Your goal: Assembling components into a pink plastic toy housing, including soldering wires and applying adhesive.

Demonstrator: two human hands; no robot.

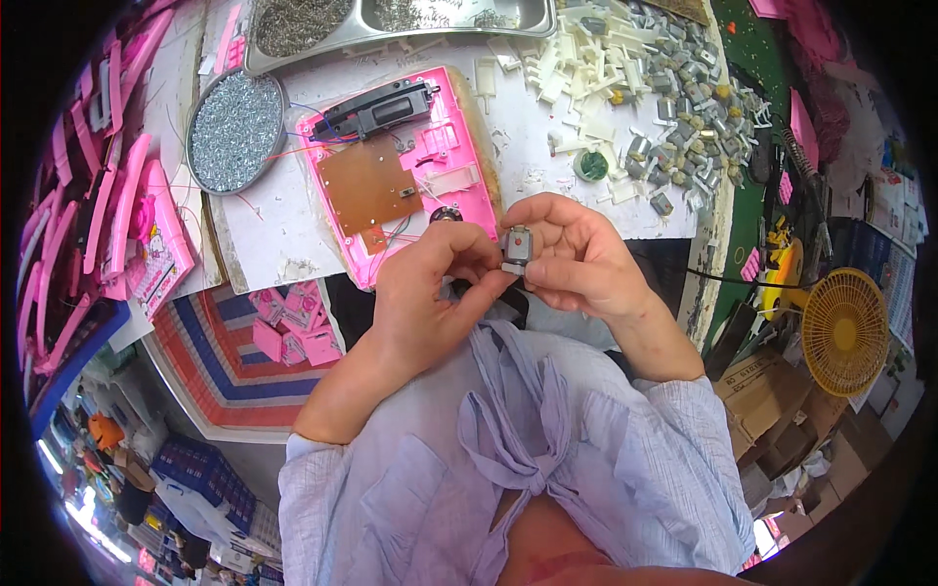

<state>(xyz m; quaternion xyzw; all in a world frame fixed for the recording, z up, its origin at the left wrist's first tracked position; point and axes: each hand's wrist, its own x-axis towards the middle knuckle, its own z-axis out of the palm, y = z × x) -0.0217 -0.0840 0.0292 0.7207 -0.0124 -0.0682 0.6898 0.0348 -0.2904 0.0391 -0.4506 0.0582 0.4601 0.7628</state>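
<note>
1. Small grey motor [516, 244]: being held just above the table edge, in front of the person's chest, between both hands
2. Left hand [430, 293]: fingers closing together on the lower left of the motor, thumb and forefinger pinching at a white plastic piece [512, 266] sitting under it
3. Right hand [576, 259]: curling over the motor from the right, fingers clamped on its body and steadying it
4. Pink plastic casing [451, 156]: lying open on the table just beyond the hands, carrying a brown circuit board [366, 186], a black part [381, 107] at its far end and thin wires
5. Round tin of small silvery screws [234, 132]: standing to the left of the casing
6. Metal tray [391, 24]: sitting at the far edge, holding more small metal parts
7. Heap of white plastic pieces and grey motors [645, 98]: spreading across the far right of the table
8. Yellow fan [845, 330]: standing low on the right, well apart from the work
9. Handling note, as a judgement: the right hand should be keeping the motor still while the left is pressing the white piece squarely on, without tilting it and with fingers clear of the shaft end
</note>
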